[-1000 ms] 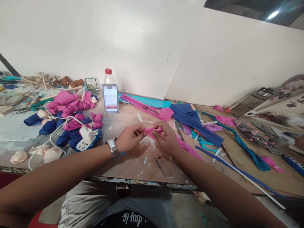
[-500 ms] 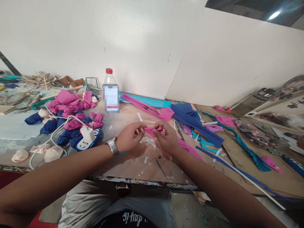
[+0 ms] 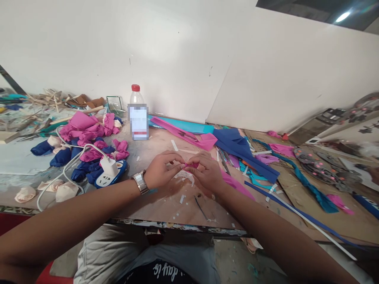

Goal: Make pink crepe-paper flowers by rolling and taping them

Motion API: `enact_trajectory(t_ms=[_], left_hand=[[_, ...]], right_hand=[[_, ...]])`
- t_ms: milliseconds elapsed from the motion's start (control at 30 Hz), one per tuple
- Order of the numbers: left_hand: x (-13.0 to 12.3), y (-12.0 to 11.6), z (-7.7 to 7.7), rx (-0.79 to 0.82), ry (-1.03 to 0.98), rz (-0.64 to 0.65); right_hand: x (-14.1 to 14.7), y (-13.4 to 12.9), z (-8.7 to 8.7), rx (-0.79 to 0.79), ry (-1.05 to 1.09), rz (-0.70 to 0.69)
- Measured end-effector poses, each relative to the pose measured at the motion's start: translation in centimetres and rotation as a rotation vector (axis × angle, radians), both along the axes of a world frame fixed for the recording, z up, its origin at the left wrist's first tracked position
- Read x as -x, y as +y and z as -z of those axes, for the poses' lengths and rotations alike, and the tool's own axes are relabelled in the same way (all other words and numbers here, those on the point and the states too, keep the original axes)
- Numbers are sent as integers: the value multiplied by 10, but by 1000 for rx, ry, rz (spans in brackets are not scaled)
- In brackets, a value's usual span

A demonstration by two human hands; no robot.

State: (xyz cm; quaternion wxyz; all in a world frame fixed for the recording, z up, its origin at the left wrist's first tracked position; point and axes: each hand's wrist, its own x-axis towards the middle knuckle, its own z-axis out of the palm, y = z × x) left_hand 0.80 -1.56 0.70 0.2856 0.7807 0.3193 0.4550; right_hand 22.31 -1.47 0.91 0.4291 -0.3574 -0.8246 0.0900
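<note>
Left hand: this hand pinches one end of the small pink piece between thumb and fingertips, in a narrow grip.
Right hand: this hand grips the other end, its fingers closed and hiding much of it.
Pink piece: bunched between both hands, above the tabletop, near its front edge.
Progress: the held piece looks partly gathered; whether it is finished cannot be told. Crumpled pink bundles, blue bundles and cream rosettes lie to the left; a pink strip and a blue sheet lie ungathered beyond the hands.
Power: a white charger sits on the blue-and-white power strip.
Writing: white shirt lettering seems to read "day is", partly cut off. The red-capped bottle stands behind a pixelated patch, so no brand is legible.
</note>
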Motion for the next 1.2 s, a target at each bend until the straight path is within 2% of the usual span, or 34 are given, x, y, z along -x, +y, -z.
enact_trajectory(t_ms=[467, 767, 1100, 1200], left_hand=[[-3, -1, -1, 127, -32, 7], [-3, 2, 4, 211, -110, 33], [-2, 2, 4, 157, -80, 57], [-2, 2, 4, 189, -93, 52]], right_hand=[[-2, 0, 1, -15, -7, -15], [0, -2, -3, -12, 9, 10], [-1, -1, 1, -27, 19, 19], [-1, -1, 1, -29, 17, 25]])
